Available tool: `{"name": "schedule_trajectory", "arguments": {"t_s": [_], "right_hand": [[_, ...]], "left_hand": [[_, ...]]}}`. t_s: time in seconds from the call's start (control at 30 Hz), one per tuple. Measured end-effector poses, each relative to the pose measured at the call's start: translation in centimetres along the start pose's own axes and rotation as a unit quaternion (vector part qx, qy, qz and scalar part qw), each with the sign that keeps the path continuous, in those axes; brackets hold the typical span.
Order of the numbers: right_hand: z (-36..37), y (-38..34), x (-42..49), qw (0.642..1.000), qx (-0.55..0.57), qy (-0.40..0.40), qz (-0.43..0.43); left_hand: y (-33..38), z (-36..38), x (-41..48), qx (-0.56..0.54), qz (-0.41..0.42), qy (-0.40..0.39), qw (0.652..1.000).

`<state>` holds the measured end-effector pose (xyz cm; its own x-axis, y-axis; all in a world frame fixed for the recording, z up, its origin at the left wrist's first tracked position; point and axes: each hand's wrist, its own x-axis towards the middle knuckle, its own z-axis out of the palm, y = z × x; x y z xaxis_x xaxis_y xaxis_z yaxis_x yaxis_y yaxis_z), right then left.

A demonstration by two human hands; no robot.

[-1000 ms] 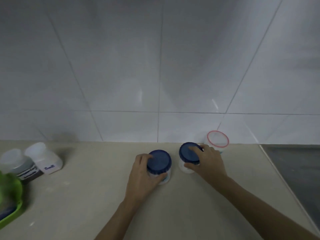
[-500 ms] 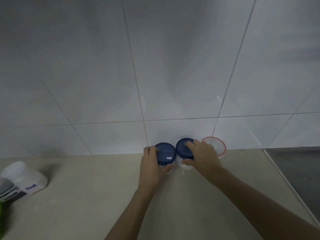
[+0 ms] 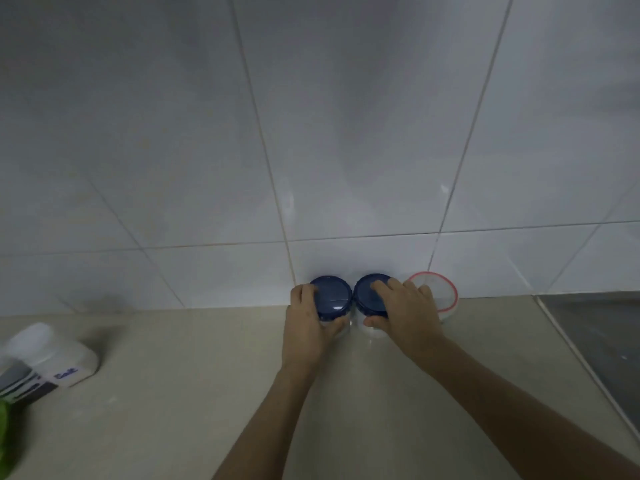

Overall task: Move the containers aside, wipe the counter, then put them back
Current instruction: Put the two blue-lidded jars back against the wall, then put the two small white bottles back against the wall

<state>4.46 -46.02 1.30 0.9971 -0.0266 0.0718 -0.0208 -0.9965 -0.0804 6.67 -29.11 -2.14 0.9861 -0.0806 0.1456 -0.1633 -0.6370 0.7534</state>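
Both hands hold a pinching grip: left hand (image 3: 306, 323) clasps the left blue-lidded jar (image 3: 330, 299), right hand (image 3: 405, 315) the right blue-lidded jar (image 3: 372, 296). A second ago both jars sat mid-desk (image 3: 173, 393); now they touch the tiled wall (image 3: 311, 150), beside the red-rimmed container (image 3: 441, 289), so replacing looks nearly finished.

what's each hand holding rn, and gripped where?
Left hand grips the left blue-lidded jar around its lid rim and upper side. Right hand grips the right blue-lidded jar, fingers over the lid, thumb on the front.
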Motion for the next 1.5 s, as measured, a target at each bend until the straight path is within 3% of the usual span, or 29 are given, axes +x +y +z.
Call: {"name": "schedule_trajectory", "arguments": {"t_s": [0.1, 0.27, 0.57, 0.73, 0.87, 1.03, 1.1, 1.17, 1.33, 1.5], "right_hand": [[-1.0, 0.0, -1.5, 1.0, 0.027, 0.012, -0.01], [-1.2, -2.1, -8.5, 0.975, 0.178, 0.11, -0.078], [1.7, -16.6, -11.9, 0.95, 0.23, -0.089, -0.193], [2.0, -28.1, -8.2, 0.93, 0.226, -0.108, -0.27], [0.9, -37.0, -4.4, 0.926, 0.228, -0.082, -0.29], [-0.1, -46.1, 1.7, 0.939, 0.173, -0.021, -0.295], [0.0, -48.2, 4.1, 0.947, 0.09, -0.076, -0.3], [0.2, -49.2, 5.6, 0.939, 0.085, -0.146, -0.299], [0.3, -48.2, 5.7, 0.932, 0.117, -0.1, -0.328], [-0.5, -41.2, 4.1, 0.932, 0.136, -0.069, -0.328]], "left_hand": [[0.1, -1.6, -2.2, 0.032, -0.031, -0.032, 0.998], [-4.5, -6.5, -10.9, 0.094, -0.082, -0.04, 0.991], [-14.7, -22.6, -16.2, 0.249, -0.003, 0.002, 0.969], [-19.6, -31.9, -13.8, 0.273, 0.038, 0.128, 0.953], [-22.8, -38.4, -10.9, 0.257, 0.007, 0.174, 0.951], [-26.2, -42.5, -6.6, 0.203, -0.047, 0.057, 0.976], [-26.7, -42.5, -5.1, 0.188, -0.057, -0.005, 0.98], [-26.8, -41.9, -4.2, 0.194, -0.063, -0.035, 0.978], [-27.0, -41.2, -3.4, 0.217, -0.046, 0.007, 0.975], [-25.1, -39.9, -2.4, 0.236, 0.051, -0.069, 0.968]]}}
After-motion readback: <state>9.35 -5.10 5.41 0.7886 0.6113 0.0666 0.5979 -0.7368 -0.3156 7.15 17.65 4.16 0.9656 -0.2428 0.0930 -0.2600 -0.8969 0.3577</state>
